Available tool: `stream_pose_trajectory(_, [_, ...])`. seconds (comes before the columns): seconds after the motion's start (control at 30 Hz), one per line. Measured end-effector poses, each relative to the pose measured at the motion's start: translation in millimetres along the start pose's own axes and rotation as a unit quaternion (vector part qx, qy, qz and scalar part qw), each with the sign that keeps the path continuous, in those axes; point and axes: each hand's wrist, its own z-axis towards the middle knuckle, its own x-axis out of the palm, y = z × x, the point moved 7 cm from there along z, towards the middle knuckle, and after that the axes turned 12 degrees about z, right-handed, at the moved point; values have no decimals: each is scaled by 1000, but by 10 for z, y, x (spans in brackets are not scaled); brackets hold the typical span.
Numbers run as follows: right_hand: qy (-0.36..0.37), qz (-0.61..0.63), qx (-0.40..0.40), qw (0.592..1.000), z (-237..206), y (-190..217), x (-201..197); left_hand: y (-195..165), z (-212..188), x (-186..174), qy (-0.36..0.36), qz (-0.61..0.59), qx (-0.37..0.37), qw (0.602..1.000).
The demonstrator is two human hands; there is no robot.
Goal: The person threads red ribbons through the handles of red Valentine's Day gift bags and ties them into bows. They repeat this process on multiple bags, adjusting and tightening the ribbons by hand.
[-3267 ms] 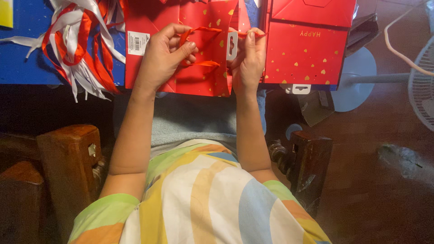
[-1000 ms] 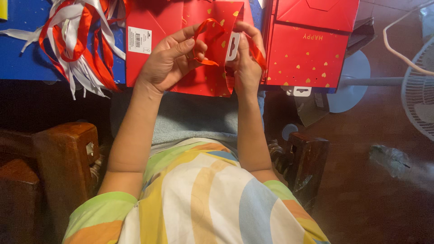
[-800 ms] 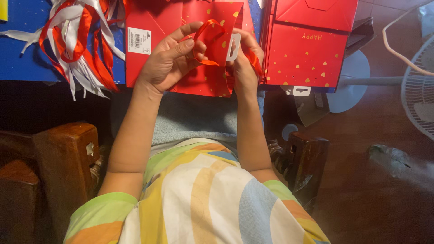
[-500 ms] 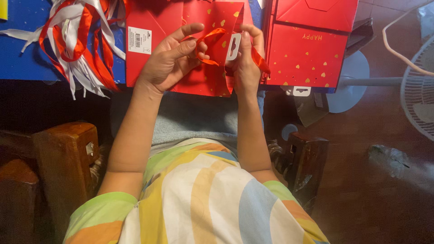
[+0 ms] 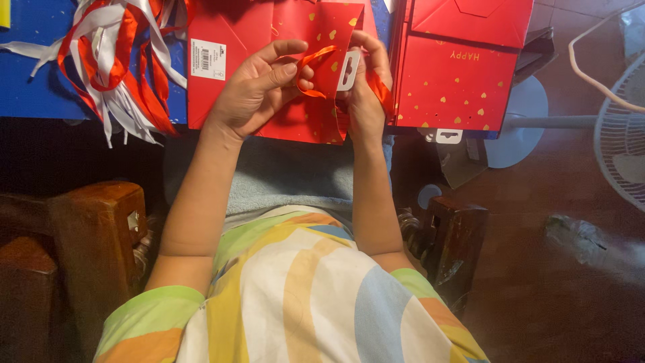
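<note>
One head-worn view, looking steeply down over your own chest and arms.

You have a single camera here, so no second view shares the scene. It sits on your head and faces almost straight down and slightly forward: your striped shirt (image 5: pixel 302 296) fills the lower middle of the frame, close to the lens, and your forearms run up from it to the upper middle. The blue table edge (image 5: pixel 40 87) crosses the top left, farther from the lens. The wooden chair arm (image 5: pixel 94 235) sits at lower left, and the dark floor (image 5: pixel 571 289) with a fan base (image 5: pixel 514 121) fills the right side, well below you.
</note>
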Motion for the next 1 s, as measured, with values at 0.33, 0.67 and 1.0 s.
stream_pose_trajectory(0.33, [3,-77,-51,996,-16,34,-26,0,11,3,-4,15,4,1000])
stream_pose_trajectory(0.67, [-9,-86,-22,996,-20,65,43,10,12,-5,-4,-8,11,1000])
stream_pose_trajectory(1.0, [17,-82,-63,994,-6,57,37,0,7,8,17,9,21,1000])
